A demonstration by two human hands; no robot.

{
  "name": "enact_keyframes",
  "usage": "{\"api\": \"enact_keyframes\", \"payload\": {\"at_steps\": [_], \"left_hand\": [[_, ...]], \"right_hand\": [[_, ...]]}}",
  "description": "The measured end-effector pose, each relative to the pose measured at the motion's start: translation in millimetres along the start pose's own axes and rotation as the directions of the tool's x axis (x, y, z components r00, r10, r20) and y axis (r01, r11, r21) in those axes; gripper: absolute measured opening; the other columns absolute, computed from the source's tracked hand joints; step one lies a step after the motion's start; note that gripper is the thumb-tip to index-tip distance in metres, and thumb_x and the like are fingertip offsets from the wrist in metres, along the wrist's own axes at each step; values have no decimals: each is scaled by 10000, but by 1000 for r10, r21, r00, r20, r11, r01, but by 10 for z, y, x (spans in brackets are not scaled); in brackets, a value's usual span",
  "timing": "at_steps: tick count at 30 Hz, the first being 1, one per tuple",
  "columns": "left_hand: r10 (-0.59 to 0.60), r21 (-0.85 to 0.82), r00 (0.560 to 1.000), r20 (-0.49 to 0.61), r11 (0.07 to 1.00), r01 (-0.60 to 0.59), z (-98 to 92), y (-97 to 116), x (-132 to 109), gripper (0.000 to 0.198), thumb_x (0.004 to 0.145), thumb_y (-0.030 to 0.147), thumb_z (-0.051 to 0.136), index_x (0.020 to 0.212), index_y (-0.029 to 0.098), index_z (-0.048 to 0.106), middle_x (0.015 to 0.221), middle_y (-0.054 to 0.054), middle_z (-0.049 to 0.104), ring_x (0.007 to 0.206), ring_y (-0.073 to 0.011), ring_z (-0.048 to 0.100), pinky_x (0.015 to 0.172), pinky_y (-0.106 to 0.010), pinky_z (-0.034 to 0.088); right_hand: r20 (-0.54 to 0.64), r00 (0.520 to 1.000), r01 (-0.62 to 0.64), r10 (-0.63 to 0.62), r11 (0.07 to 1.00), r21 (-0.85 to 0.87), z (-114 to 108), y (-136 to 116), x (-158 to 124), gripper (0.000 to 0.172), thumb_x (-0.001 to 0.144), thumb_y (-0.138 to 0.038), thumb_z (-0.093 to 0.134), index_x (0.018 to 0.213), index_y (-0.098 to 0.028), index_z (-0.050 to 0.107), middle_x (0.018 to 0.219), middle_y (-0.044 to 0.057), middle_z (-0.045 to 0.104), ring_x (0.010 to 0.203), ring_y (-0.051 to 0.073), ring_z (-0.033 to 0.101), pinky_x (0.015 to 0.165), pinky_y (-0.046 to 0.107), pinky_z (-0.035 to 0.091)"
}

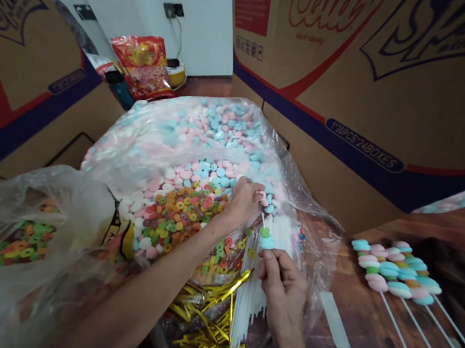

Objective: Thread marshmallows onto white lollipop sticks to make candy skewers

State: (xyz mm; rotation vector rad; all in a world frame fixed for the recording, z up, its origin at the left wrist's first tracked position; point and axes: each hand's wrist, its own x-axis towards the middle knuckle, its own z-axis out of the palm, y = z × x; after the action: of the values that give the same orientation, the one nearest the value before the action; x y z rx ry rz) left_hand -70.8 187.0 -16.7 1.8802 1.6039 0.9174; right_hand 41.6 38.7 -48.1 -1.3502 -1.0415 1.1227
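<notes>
My left hand (246,201) is closed in a pinch on a pink marshmallow (261,196), over the right edge of a heap of pink, white and blue marshmallows (215,171). Slightly nearer, my right hand (286,288) grips a candy skewer (266,242) with a blue marshmallow and a green gummy ring near its top. Most of its stick is hidden by the fingers. A bundle of white sticks (246,302) lies beneath and left of that hand. Colourful gummy rings (184,213) are piled left of my left wrist.
Several loaded candy skewers (397,272) lie on the wooden table at right. Gold twist ties (211,320) sit by the sticks. A clear plastic bag (44,195) of gummy rings is at left. Large cardboard boxes (313,74) stand behind, with a red packet (143,65) at the back.
</notes>
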Motion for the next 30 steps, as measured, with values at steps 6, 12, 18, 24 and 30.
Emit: {"api": "enact_keyframes", "payload": {"at_steps": [6,12,18,24,30], "left_hand": [[31,206,994,106,977,-53,-41,52,-132,350,821,92,500,1116,171,669,1088,-123,598,977,-234,587,838,-337,488],[2,133,997,81,991,-12,-106,14,-261,255,800,123,552,1027,168,661,1020,-92,587,899,-194,585,788,-292,485],[-107,-513,989,98,847,143,-231,-94,-524,198,761,147,591,957,145,615,847,-21,648,738,-117,592,685,-214,465],[-153,-608,984,94,774,179,-239,-134,-720,311,759,176,599,1063,145,661,880,-27,687,716,-120,597,636,-211,467],[-128,-535,991,29,836,123,-179,-234,-782,296,767,168,587,1047,142,679,913,-35,665,738,-123,602,668,-220,496]], "right_hand": [[-12,1000,-3,4,1000,16,3,-13,6,339,905,-445,570,690,-185,534,575,-50,429,472,81,318,425,219,216],[20,1000,-7,7,1000,-19,-16,-85,16,346,899,-425,564,652,-185,529,554,-47,435,469,85,306,440,232,215],[78,997,29,-19,990,-136,-13,-170,23,342,888,-408,537,624,-191,530,535,-33,476,519,116,393,509,240,298],[126,992,56,-29,975,-215,42,-155,3,335,882,-416,523,633,-193,534,533,-37,464,527,119,405,513,238,302],[155,987,-2,35,978,-207,44,-168,2,348,863,-430,534,605,-197,512,481,-49,435,443,97,329,435,236,242]]}}
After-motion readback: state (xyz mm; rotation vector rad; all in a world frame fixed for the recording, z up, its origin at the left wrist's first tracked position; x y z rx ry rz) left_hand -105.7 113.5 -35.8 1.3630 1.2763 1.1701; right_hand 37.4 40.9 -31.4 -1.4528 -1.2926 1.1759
